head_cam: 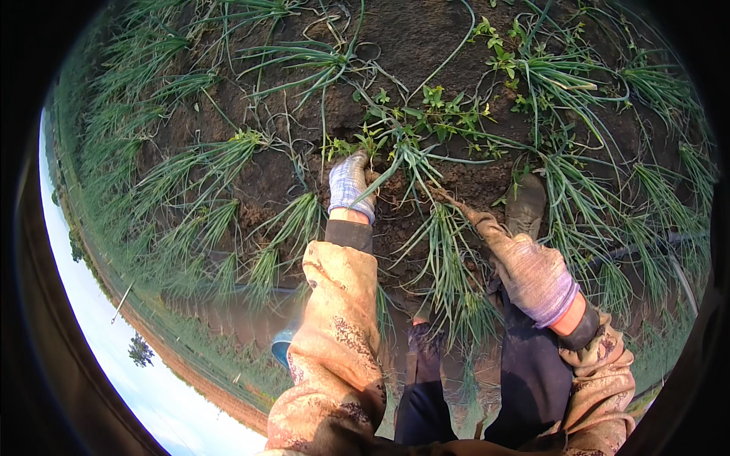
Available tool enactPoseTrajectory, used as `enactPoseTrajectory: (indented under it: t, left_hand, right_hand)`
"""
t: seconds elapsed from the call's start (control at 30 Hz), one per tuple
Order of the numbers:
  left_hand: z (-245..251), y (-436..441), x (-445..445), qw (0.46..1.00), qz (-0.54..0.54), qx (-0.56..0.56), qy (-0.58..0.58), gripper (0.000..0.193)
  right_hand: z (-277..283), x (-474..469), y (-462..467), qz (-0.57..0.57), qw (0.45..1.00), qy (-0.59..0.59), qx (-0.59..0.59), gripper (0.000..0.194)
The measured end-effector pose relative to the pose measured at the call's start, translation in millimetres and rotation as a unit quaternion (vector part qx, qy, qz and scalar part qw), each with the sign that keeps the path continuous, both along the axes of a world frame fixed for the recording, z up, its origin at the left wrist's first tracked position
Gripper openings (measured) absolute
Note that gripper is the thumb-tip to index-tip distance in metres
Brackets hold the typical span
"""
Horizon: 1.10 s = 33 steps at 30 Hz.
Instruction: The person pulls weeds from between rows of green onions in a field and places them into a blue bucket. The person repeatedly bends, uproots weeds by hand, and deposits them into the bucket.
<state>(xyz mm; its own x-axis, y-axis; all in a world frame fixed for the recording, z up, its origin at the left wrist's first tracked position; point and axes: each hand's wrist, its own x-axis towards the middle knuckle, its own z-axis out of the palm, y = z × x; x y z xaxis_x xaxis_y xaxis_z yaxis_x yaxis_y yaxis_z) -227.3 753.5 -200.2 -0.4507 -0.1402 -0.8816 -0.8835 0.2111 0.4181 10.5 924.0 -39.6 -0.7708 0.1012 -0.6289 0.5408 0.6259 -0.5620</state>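
Observation:
My left hand (349,185), in a soiled knitted glove, closes around the base of a small leafy weed (369,139). Pale thin roots hang in the broken soil beside the fist. Gripped in my gloved right hand (533,273) is a narrow, soil-caked hand tool (459,208), its far end down in the loosened earth; its exact kind cannot be told. Between the hands stands a clump of green onions (408,151), its leaves spread. Another onion clump (445,251) grows closer to my legs.
More trailing weeds (439,117) spread ahead among the onions. My right shoe (524,205) rests on the soil close to onion leaves. A dark irrigation pipe (633,248) runs behind on the right. Part of a blue container (282,345) shows beside my left sleeve.

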Motion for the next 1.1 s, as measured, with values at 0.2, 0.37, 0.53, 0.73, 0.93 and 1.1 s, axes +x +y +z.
enactPoseTrajectory:
  t: [0.2,0.37,0.53,0.73,0.93,1.1]
  left_hand:
    - [29.4,-33.8,9.4,0.997,0.017,0.077,0.009,0.018]
    - [46.0,-59.8,11.7,0.988,0.011,0.153,-0.009,0.008]
    - [60.2,-44.6,-12.2,0.955,-0.011,0.250,-0.157,0.012]
    - [22.4,40.3,-16.2,0.993,0.053,0.102,0.025,0.047]
    - [-5.3,63.1,-26.6,0.993,-0.115,0.033,0.021,0.081]
    - [-3.9,39.6,-26.4,0.993,-0.106,0.054,0.009,0.050]
  right_hand:
    - [-1.4,-0.7,-1.4,0.000,1.000,-0.004,-0.010,0.066]
    - [-1.5,-1.4,-1.5,0.008,1.000,0.014,-0.004,0.064]
    - [-1.0,-5.4,-0.4,0.000,1.000,-0.016,-0.021,0.063]
    - [-0.7,-6.4,-0.7,-0.002,0.999,-0.026,-0.021,0.063]
    - [-4.5,-8.3,0.2,0.006,0.999,-0.032,-0.015,0.064]
    - [31.4,-6.7,25.9,-0.006,0.999,-0.046,-0.011,0.059]
